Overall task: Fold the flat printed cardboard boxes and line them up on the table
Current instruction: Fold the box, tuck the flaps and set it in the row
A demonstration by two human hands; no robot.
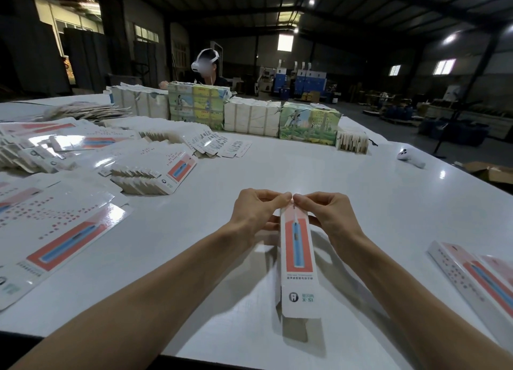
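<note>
Long narrow white cardboard box with coral panel and blue toothbrush print (298, 258): raised into a tube and held above the near middle of the glossy white desk (305, 169), lengthwise away from the wearer. The left hand (258, 211) and right hand (322, 211) meet at its far end. The fingers (277, 200) of both are curled in and pinch the top of the box. The flap itself is hidden behind the fingertips.

Step in hand, as I read it: closing the far end. Advice:
- Keep the side walls square.
- Tuck the small side flaps first.
- Push the tab in along its crease without buckling the thin board.

Surface and room:
- Fanned stacks of flat printed blanks (155, 175) cover the left side.
- Folded boxes (472, 278) lie side by side at near right.
- Bundled illustrated cartons (308, 122) sit in blocks along the far edge.
- A white handheld controller (410, 158) lies at far right.
- The room is a dim warehouse with a few ceiling lamps.
- Another person in a white headset (206, 64) sits across the desk.
</note>
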